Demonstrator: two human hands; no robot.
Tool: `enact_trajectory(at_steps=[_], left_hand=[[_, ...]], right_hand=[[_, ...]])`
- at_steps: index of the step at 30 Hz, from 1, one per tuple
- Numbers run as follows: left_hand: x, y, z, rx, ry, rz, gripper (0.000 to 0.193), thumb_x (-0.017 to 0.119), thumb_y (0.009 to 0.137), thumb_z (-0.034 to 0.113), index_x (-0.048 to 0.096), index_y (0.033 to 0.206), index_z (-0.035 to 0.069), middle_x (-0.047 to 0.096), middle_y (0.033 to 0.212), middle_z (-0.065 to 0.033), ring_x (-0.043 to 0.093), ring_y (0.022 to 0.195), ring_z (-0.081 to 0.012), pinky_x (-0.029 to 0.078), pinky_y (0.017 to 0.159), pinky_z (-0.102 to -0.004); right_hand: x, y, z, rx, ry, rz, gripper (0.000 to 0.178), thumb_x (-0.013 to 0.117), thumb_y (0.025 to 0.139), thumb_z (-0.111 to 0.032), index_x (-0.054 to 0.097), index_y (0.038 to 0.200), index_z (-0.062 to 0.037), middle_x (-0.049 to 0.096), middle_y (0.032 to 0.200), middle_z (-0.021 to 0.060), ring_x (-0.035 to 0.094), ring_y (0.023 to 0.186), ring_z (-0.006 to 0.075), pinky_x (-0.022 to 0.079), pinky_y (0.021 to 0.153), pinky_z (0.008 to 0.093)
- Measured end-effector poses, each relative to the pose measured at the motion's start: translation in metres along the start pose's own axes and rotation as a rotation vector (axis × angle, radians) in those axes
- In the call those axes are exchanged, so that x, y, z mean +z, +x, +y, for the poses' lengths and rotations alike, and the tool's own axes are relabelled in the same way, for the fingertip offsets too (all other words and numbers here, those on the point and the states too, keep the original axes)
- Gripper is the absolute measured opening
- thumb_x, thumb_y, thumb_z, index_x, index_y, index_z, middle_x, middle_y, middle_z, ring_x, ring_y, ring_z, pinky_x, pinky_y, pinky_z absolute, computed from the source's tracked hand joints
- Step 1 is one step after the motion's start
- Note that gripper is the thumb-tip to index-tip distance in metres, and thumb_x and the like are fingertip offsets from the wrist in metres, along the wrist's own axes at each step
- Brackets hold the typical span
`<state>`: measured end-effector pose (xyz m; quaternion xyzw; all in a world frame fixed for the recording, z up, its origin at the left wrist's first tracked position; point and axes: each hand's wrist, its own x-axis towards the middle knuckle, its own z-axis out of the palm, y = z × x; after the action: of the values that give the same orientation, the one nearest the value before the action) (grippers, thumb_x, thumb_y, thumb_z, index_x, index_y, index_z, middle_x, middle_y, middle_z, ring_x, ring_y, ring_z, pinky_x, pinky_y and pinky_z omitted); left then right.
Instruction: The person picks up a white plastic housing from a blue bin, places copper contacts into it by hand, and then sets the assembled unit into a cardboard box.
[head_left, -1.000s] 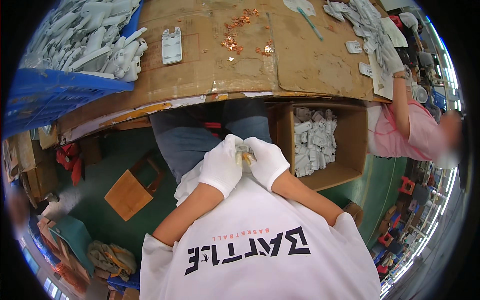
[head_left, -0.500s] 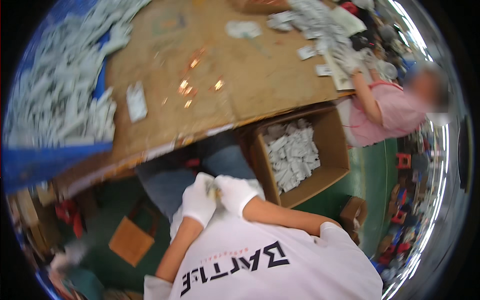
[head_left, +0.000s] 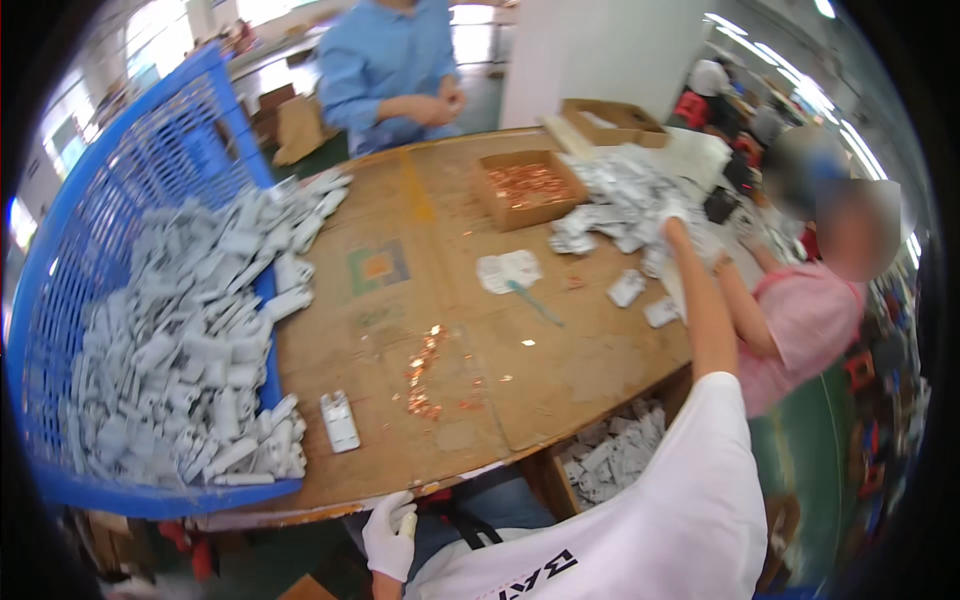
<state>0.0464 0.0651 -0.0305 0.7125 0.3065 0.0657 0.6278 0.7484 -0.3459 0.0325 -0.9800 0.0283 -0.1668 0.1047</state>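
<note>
My left hand (head_left: pixel 388 536), in a white glove, is by the table's near edge. Its fingers are curled, and a pale yellowish bit shows at them, too small to make out. My right arm stretches far across to the heap of white plastic parts (head_left: pixel 622 190) at the right. At that heap, my right hand (head_left: pixel 672 222) blends into the white pieces, its fingers hidden. A single white plastic part (head_left: pixel 340 421) lies on the table at the left, near small copper pieces (head_left: pixel 424 375) scattered mid-table.
A blue basket (head_left: pixel 45 400) full of white plastic parts stands left. A cardboard box (head_left: pixel 537 215) holds copper pieces. Below the right edge, a carton (head_left: pixel 562 487) contains more white parts. A person in pink (head_left: pixel 805 330) works at right; another in blue (head_left: pixel 385 70) stands behind the table.
My hands, together at my lap before, are now apart. The right one has reached out to the heap; the left stays near the table edge. The view has tilted up.
</note>
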Motion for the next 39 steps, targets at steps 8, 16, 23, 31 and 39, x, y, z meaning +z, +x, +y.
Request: enact_trajectory(at_steps=[8,16,23,31,39], left_hand=[[0.014,-0.003,0.028,-0.048,-0.087,0.054,0.031,0.059,0.088,-0.007,0.059,0.119,-0.003,0.068,0.113,-0.0153,0.069,0.099,-0.0214,0.053,0.086,-0.0291],[0.016,0.01,0.051,0.234,0.127,0.001,0.025,0.061,0.084,-0.005,0.064,0.108,0.002,0.068,0.101,-0.0126,0.069,0.093,-0.0237,0.053,0.082,-0.0304],[-0.007,-0.007,0.041,0.141,0.008,0.097,0.025,0.059,0.086,-0.008,0.064,0.108,0.001,0.069,0.103,-0.0119,0.069,0.092,-0.0207,0.053,0.082,-0.0292],[-0.02,0.017,0.077,0.45,0.234,0.53,0.079,0.07,0.072,-0.01,0.036,0.142,0.003,0.035,0.145,-0.0194,0.051,0.124,-0.0327,0.05,0.096,-0.0353],[-0.024,0.042,0.044,-0.13,-0.395,-0.06,0.027,0.056,0.094,0.01,0.058,0.117,-0.004,0.069,0.089,-0.0144,0.068,0.068,-0.0229,0.056,0.064,-0.0295]], right_hand=[[-0.031,-0.102,-0.217,-0.229,-0.106,0.37,0.033,0.061,0.086,-0.015,0.055,0.118,-0.0088,0.058,0.125,0.0188,0.065,0.102,0.0362,0.053,0.084,0.0504],[0.011,-0.344,-0.521,-1.331,0.593,-0.375,0.061,0.066,0.079,-0.015,0.047,0.137,-0.0106,0.053,0.135,0.0156,0.05,0.125,0.0351,0.043,0.103,0.0419],[0.031,-0.396,-0.605,-1.488,0.202,-0.262,0.023,0.065,0.08,-0.012,0.073,0.099,-0.0025,0.06,0.119,0.0266,0.062,0.109,0.0367,0.053,0.085,0.0436],[-0.135,-0.404,-0.458,-1.542,-0.064,-1.021,0.037,0.059,0.079,-0.008,0.049,0.114,-0.0068,0.067,0.09,0.0195,0.066,0.088,0.0391,0.051,0.071,0.0486],[-0.127,-0.418,-0.342,-0.979,0.637,-1.52,0.038,0.069,0.083,-0.015,0.057,0.118,-0.0071,0.066,0.1,0.0124,0.066,0.091,0.0268,0.053,0.078,0.0343]])
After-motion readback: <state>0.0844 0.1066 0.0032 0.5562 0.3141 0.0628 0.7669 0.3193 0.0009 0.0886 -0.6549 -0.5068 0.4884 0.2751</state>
